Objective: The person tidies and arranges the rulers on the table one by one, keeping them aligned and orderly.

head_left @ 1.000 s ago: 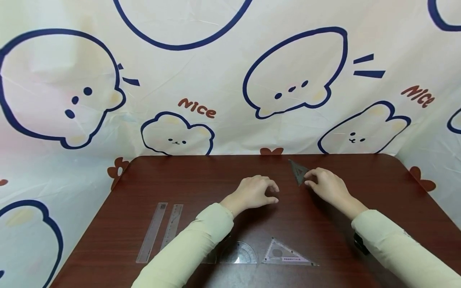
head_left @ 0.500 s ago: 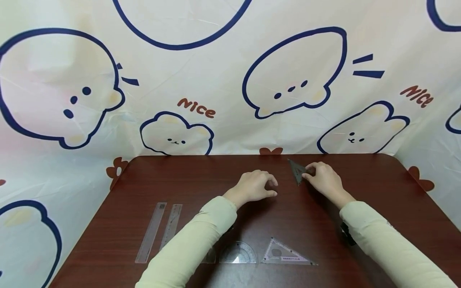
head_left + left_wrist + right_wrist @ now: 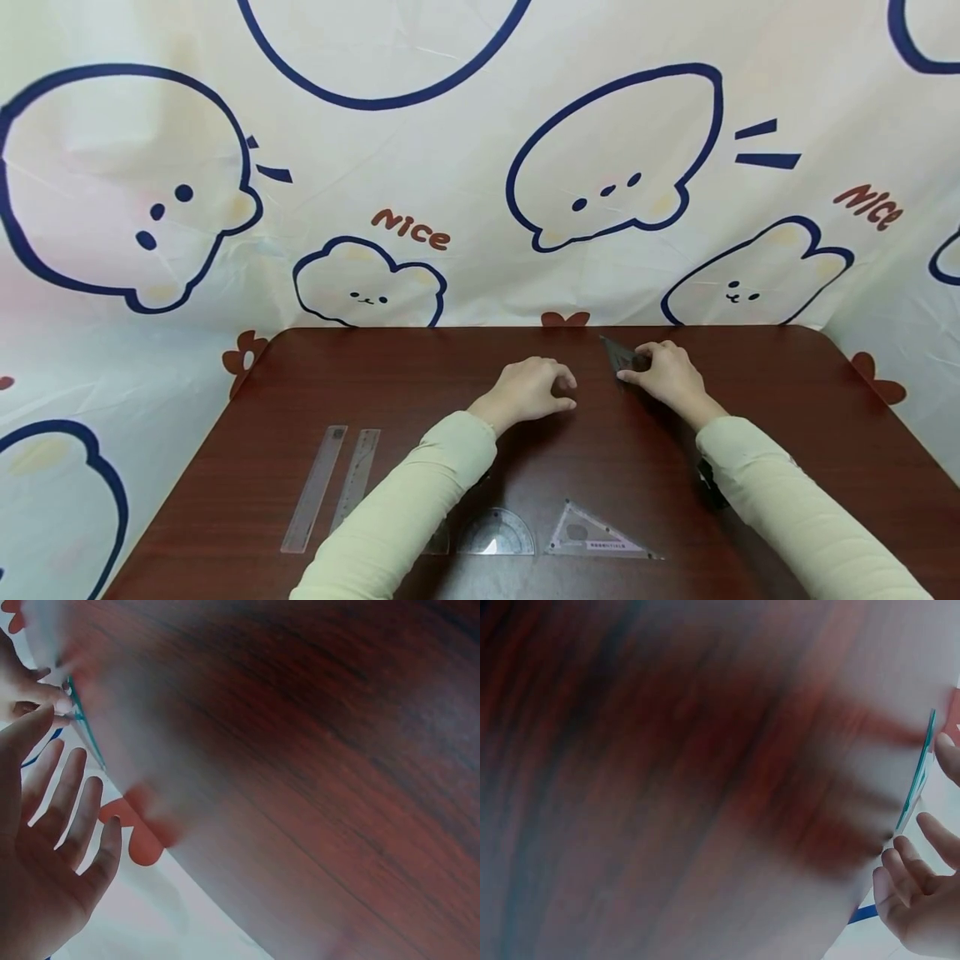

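Note:
In the head view, a dark see-through set square (image 3: 619, 357) lies near the far edge of the brown table. My right hand (image 3: 666, 373) pinches its right side, thumb at the near corner and index finger farther back. The right wrist view shows the set square (image 3: 919, 776) almost edge-on beside the thumb and fingertips. My left hand (image 3: 527, 388) hovers over the table to the left, fingers loosely bent and holding nothing. From the left wrist, its spread fingers appear below the right hand (image 3: 26, 690) and the set square's edge (image 3: 86, 724).
Two clear rulers, one at the left (image 3: 315, 487) and one beside it (image 3: 356, 475), lie on the brown table (image 3: 450, 358). My left sleeve partly covers the second. Nearer me are a clear protractor (image 3: 497, 532) and a larger clear set square (image 3: 596, 535). A printed cloth (image 3: 480, 167) hangs behind.
My right hand has shifted slightly left and its thumb has slid over the set square's near corner. The set square now looks narrower, as if tilting. My left hand has barely moved.

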Available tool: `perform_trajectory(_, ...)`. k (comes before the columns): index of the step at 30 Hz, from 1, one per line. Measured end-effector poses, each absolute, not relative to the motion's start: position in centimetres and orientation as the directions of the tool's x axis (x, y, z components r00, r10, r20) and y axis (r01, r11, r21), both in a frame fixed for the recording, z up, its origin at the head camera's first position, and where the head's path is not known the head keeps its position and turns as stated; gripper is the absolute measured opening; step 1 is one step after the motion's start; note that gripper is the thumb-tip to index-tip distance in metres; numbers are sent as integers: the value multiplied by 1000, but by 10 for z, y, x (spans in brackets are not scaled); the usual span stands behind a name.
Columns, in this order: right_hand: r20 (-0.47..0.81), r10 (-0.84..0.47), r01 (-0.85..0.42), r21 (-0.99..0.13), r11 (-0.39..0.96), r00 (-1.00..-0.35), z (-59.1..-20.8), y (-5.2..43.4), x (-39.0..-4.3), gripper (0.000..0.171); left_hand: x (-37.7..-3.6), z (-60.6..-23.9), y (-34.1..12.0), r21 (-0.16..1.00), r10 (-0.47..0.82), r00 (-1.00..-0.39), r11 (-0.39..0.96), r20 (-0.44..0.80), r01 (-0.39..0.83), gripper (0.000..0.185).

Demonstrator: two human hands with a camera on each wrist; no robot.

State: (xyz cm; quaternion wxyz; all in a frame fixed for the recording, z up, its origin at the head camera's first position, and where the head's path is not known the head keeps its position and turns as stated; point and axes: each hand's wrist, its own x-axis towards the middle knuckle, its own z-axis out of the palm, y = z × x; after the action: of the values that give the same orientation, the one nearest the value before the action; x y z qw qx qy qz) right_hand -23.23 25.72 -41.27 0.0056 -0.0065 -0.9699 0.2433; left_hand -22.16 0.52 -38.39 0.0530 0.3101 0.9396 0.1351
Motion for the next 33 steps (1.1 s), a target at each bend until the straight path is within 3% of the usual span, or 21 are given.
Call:
perform_trajectory(11, -30, -50, -32, -436, 899, -998, -413, 256, -236, 73, -222, -386, -1, 298, 600, -800, 768, -22, 568, 28)
perform_trajectory(24, -23, -208, -176, -449, 876, -978, -415, 262, -236, 57, -231, -386, -1, 281, 596, -803, 775, -26, 566, 24)
perform_trajectory(33, -7, -229, -198, -478, 856, -973, -417, 259, -230, 53, -235, -386, 14, 319, 518, -855, 816, -31, 483, 21)
